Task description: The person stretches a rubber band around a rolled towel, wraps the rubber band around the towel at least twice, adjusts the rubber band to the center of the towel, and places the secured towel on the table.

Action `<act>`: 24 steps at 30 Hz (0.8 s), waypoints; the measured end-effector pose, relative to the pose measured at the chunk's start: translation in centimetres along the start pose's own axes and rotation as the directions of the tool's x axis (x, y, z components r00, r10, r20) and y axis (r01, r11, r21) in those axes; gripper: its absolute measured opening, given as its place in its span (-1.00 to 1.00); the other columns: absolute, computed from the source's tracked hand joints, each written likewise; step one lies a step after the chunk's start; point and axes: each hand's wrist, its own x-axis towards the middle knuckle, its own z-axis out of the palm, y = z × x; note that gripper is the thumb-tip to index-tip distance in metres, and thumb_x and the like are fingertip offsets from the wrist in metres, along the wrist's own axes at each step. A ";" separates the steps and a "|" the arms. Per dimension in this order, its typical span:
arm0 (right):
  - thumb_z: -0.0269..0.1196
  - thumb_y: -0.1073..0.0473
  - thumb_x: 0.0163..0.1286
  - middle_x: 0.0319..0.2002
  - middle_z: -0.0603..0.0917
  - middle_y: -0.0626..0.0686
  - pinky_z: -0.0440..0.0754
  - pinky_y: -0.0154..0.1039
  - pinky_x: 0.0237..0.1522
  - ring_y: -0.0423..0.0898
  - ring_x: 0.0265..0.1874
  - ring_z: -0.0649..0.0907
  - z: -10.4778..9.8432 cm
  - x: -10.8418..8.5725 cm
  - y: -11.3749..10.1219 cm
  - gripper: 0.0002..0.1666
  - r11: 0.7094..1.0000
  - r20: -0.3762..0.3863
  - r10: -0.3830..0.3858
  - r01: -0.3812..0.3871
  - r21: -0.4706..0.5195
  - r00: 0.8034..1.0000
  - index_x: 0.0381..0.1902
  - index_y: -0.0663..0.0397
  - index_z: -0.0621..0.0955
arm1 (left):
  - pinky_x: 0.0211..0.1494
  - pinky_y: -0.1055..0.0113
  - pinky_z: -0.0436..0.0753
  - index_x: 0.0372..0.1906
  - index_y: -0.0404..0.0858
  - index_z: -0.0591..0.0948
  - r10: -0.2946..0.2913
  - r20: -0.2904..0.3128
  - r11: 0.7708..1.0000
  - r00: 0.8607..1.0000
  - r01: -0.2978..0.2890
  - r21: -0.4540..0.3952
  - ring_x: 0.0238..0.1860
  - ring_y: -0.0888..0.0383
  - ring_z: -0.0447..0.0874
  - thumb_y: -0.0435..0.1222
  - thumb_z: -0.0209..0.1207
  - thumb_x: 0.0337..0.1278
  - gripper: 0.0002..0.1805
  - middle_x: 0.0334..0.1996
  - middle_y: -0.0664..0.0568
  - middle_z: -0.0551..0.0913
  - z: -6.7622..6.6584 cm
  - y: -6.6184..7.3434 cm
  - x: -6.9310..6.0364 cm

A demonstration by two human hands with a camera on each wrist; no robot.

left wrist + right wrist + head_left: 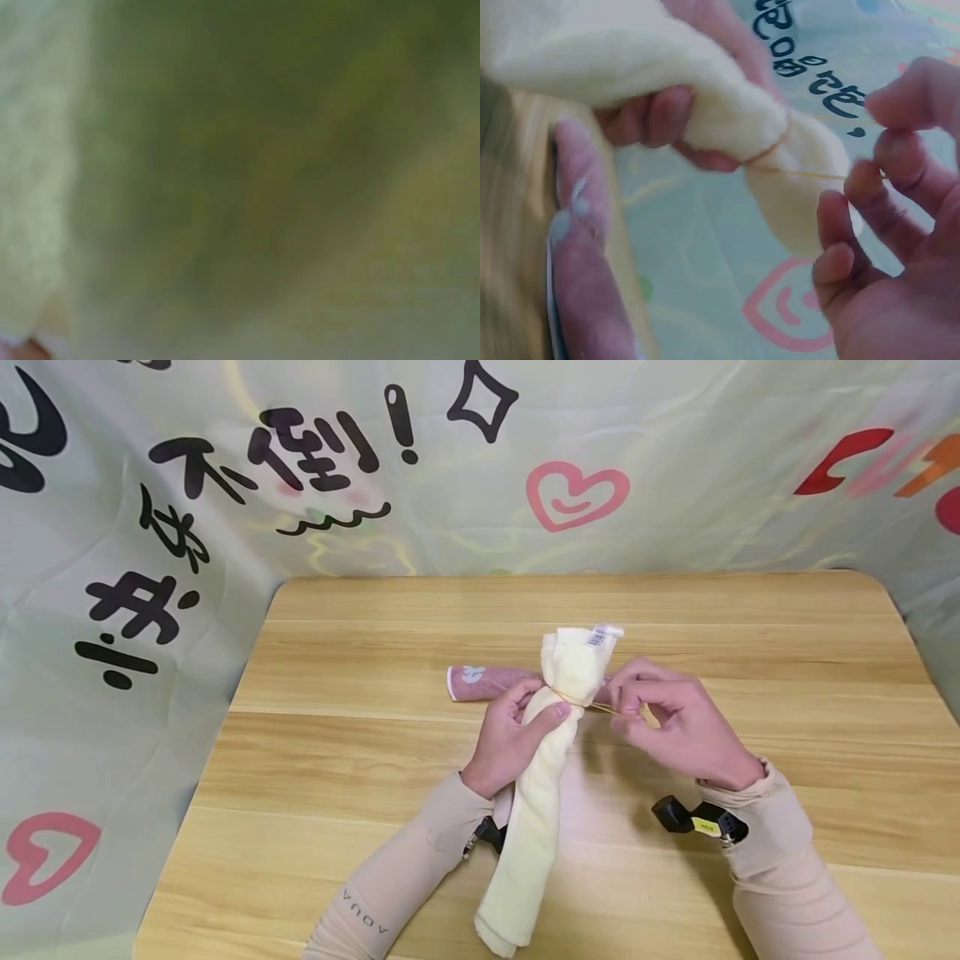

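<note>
A cream towel [534, 827], rolled long and narrow, slants above the table. Near its upper end a thin tan rubber band [567, 697] goes round it, just below a bunched top with a white label [604, 633]. My left hand [506, 739] grips the roll beside the band, thumb across the front. To the right, my right hand [675, 718] pinches a loop of the band, pulled taut away from the towel; the right wrist view shows this stretched strand [814, 175] running to the fingertips. In the left wrist view nearly everything is blurred pale cloth [34, 165].
Behind the towel, a mauve roll [491, 683] with a pale pattern and white edge lies across the wooden table [360, 760]. A printed fabric backdrop [450, 535] rises along the table's far and left edges. Small black cameras [693, 818] sit at the wrists.
</note>
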 end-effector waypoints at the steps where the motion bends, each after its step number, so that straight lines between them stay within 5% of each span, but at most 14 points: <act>1: 0.07 0.75 0.02 -0.35 0.60 -0.02 0.63 -0.41 0.17 -0.15 -0.10 0.63 -0.1 0.0 0.0 -0.56 0.998 0.008 -0.024 0.024 0.054 1.000 -0.58 0.08 0.47 | -0.14 0.47 0.74 0.15 -0.46 0.56 -0.006 -0.006 1.000 1.000 0.006 -0.005 -0.26 0.39 0.70 -0.39 0.22 0.35 -0.65 -0.04 -0.48 0.70 -0.1 0.0 0.0; 6: -0.23 0.74 -0.14 -0.46 0.57 0.02 0.51 -0.21 0.38 -0.06 -0.16 0.63 0.0 0.2 0.6 -0.53 0.953 0.068 -0.148 0.124 0.276 0.987 -0.59 0.18 0.47 | -0.20 0.46 0.73 0.15 -0.44 0.57 -0.040 -0.027 0.999 0.999 0.040 -0.024 -0.31 0.37 0.70 -0.37 0.21 0.37 -0.67 -0.06 -0.45 0.71 -0.2 0.0 0.2; 10: -0.26 0.78 -0.11 -0.37 0.69 0.06 0.51 -0.20 0.37 -0.07 -0.21 0.68 0.2 0.3 1.2 -0.42 0.918 0.098 -0.247 0.200 0.343 0.964 -0.51 0.25 0.60 | -0.18 0.47 0.73 0.14 -0.46 0.57 -0.041 -0.019 0.999 0.999 0.041 -0.027 -0.28 0.36 0.70 -0.38 0.21 0.36 -0.66 -0.05 -0.46 0.71 -0.1 -0.2 0.2; 15: 0.06 0.74 0.31 0.03 0.82 0.10 0.68 -0.32 0.23 -0.11 0.03 0.77 0.7 0.5 1.8 -0.59 0.904 0.177 -0.316 0.239 0.355 0.932 -0.09 0.45 0.75 | -0.16 0.43 0.77 0.13 -0.45 0.57 -0.052 0.034 0.998 0.998 0.053 -0.033 -0.24 0.32 0.72 -0.37 0.20 0.39 -0.69 -0.06 -0.41 0.71 0.2 -0.9 0.1; 18: 0.23 0.59 0.35 0.14 0.78 0.07 0.73 -0.29 0.18 -0.11 0.15 0.77 1.1 0.5 1.8 -0.65 0.911 0.196 -0.306 0.226 0.346 0.932 0.06 0.40 0.71 | -0.19 0.41 0.79 0.11 -0.41 0.57 -0.074 0.062 0.997 0.995 0.076 -0.029 -0.28 0.31 0.74 -0.35 0.21 0.40 -0.71 -0.08 -0.39 0.71 0.3 -1.2 0.0; 24: 0.41 0.39 0.25 0.11 0.78 0.10 0.68 -0.28 0.27 -0.09 0.18 0.76 2.0 0.7 1.5 -0.62 0.928 0.178 -0.315 0.263 0.264 0.932 0.05 0.39 0.72 | -0.16 0.48 0.75 0.11 -0.43 0.57 -0.114 0.082 0.993 0.990 0.115 -0.004 -0.24 0.38 0.71 -0.35 0.21 0.41 -0.70 0.00 -0.43 0.71 0.4 -1.4 0.1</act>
